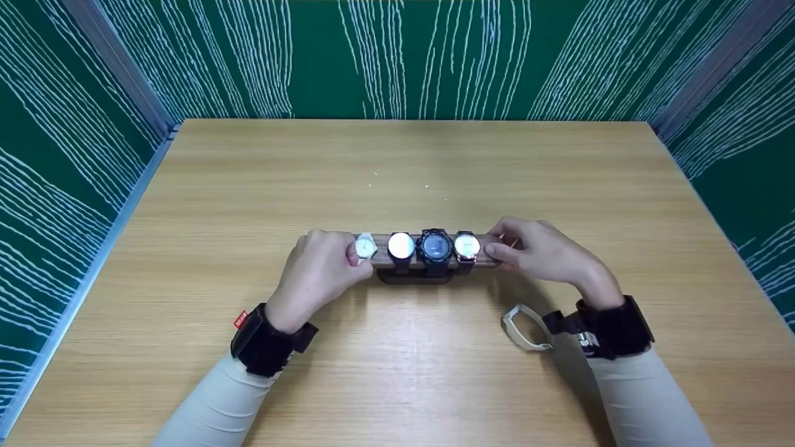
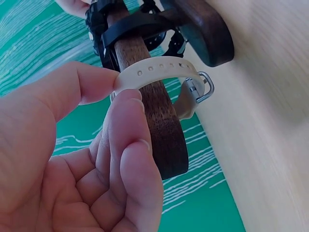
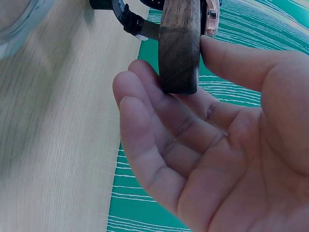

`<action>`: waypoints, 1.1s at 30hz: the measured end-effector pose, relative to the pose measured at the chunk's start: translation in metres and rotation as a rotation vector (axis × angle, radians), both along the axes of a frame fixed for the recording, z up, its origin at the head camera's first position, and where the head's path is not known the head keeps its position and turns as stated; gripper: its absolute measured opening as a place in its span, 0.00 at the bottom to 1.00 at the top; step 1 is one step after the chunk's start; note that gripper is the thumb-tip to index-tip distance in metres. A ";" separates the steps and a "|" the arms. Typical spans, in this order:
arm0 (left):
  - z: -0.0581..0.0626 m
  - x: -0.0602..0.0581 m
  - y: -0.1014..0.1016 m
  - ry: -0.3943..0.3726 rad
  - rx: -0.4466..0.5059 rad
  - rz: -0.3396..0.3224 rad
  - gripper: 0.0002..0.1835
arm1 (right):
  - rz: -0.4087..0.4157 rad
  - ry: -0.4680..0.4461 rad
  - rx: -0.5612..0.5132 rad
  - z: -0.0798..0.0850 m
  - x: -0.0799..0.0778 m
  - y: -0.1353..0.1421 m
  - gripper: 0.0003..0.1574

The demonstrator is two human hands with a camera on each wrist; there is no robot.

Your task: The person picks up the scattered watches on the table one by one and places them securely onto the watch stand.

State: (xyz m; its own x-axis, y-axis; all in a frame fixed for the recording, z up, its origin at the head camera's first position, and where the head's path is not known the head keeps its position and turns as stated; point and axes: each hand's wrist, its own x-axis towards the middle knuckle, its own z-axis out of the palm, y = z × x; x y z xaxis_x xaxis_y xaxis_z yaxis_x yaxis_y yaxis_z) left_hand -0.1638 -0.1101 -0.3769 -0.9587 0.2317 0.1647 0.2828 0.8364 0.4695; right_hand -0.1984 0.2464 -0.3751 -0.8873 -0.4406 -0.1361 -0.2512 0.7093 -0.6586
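Note:
A dark wooden watch stand (image 1: 381,256) stands at the middle of the table, its bar lying left to right above a small base (image 1: 410,279). On its left end hangs a white watch (image 1: 366,247); my left hand (image 1: 320,264) pinches it between thumb and forefinger, and its pale strap (image 2: 159,69) is buckled round the bar. Further right sit a watch with a glaring dial (image 1: 401,246), a chunky black watch (image 1: 435,246) and a rose-gold-rimmed watch (image 1: 466,246). My right hand (image 1: 543,249) grips the bar's right end, thumb in front, fingers behind.
A white looped strap (image 1: 520,340) lies on the wooden table (image 1: 248,186) near my right wrist. Tiny white specks (image 1: 427,186) dot the tabletop behind the stand. Green, white-streaked panels (image 1: 323,62) border the table's back and sides.

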 end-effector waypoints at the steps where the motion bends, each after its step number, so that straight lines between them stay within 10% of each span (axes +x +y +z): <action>1: 0.000 0.000 0.000 0.001 -0.001 0.001 0.16 | 0.001 0.001 0.000 0.000 0.000 0.000 0.15; 33: -0.005 0.001 0.009 0.031 0.033 -0.014 0.16 | -0.003 0.004 -0.009 -0.001 -0.001 0.000 0.16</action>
